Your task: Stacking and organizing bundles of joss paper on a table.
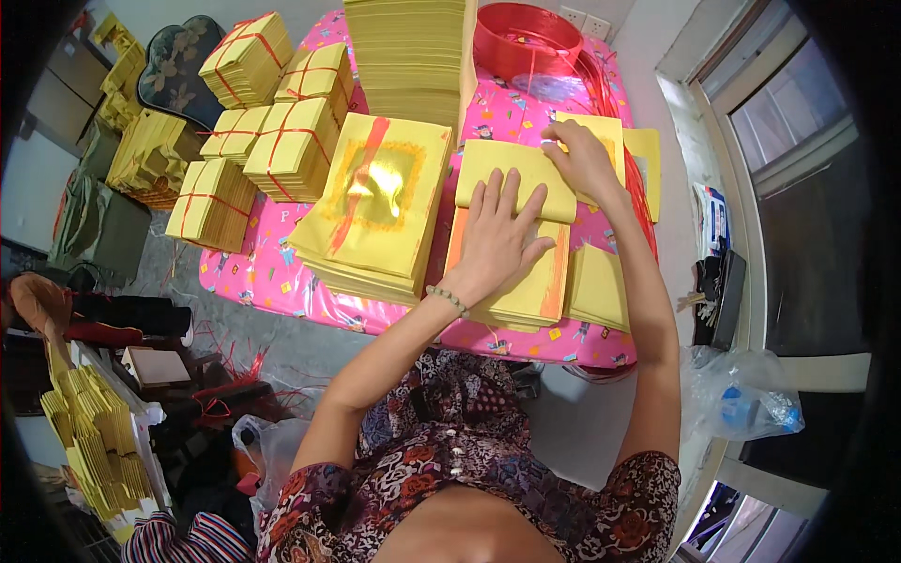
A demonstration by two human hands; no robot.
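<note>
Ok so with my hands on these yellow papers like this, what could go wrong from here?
The left hand presses only the near part of the folded yellow sheet, so its far edge might spring open. The stack under it seems to reach the edge of the pink table and could slide off. The right hand might nudge the loose sheets beside it.

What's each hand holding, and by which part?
Left hand presses flat on the folded yellow sheet; right hand pinches its upper right edge.
</note>
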